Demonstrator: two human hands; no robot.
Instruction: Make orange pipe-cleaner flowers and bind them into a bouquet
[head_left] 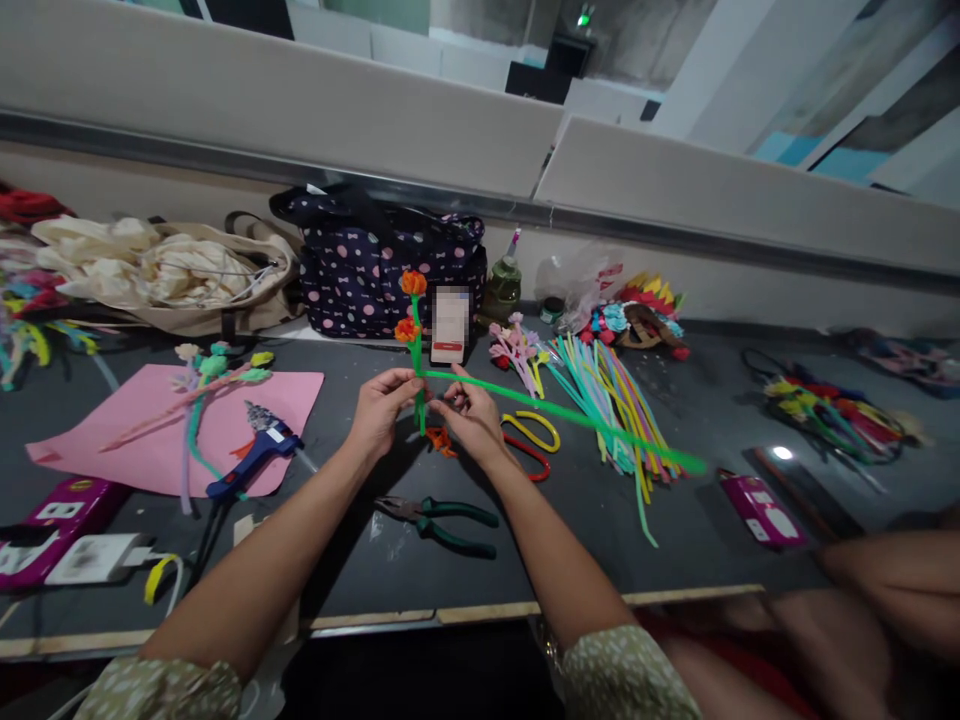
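My left hand (382, 408) pinches the green stems of a pipe-cleaner flower (416, 340), which stands upright with two orange blooms. Beside it, my right hand (472, 412) has its fingers closed on a long green pipe cleaner (555, 407). That strip stretches from the stems out to the right, its far end blurred. An orange pipe-cleaner piece (441, 441) lies under my hands. Green-handled pliers (442, 520) rest on the table below them. A phone (450, 325) stands upright behind the flower.
Bundled pipe cleaners (615, 400) and red-handled scissors (531, 455) lie right. A blue glue gun (259, 450) rests on pink paper (300, 400) at left. A dark patterned bag (390, 260) stands behind. Another person's bare arm (900, 580) is at lower right.
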